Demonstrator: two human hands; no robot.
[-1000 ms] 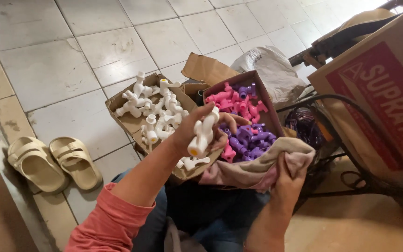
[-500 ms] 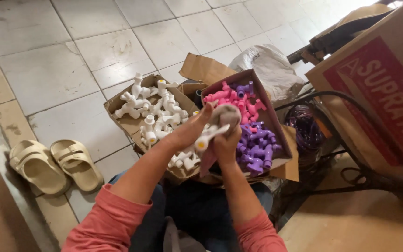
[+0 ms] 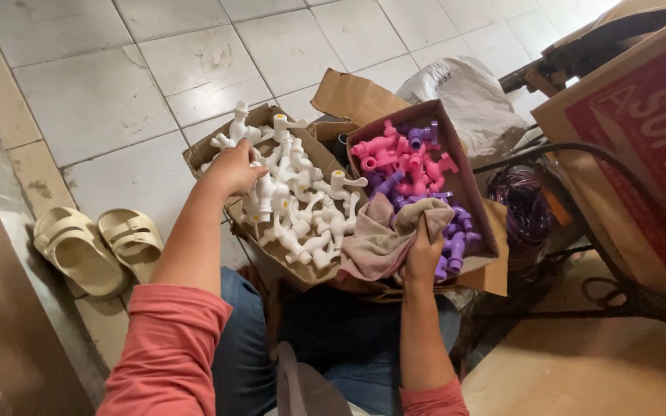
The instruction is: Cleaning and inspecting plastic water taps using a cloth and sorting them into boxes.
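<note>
1. A pair of cream rubber sandals (image 3: 94, 243) lies on the pale tiled floor (image 3: 102, 100), with bare tile beyond.
2. The left hand (image 3: 233, 168) reaches into an open cardboard box (image 3: 202, 150) of white plastic taps (image 3: 302, 204); its fingers curl among them, grip unclear.
3. The right hand (image 3: 423, 250) clutches a crumpled pinkish-beige cloth (image 3: 379, 243) at the rim of a box of pink and purple taps (image 3: 418, 166).

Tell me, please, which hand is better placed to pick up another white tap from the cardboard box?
Probably the left. The left hand already rests on the white taps in their cardboard box, while the right hand grips the beige cloth over the box of pink and purple taps.
</note>
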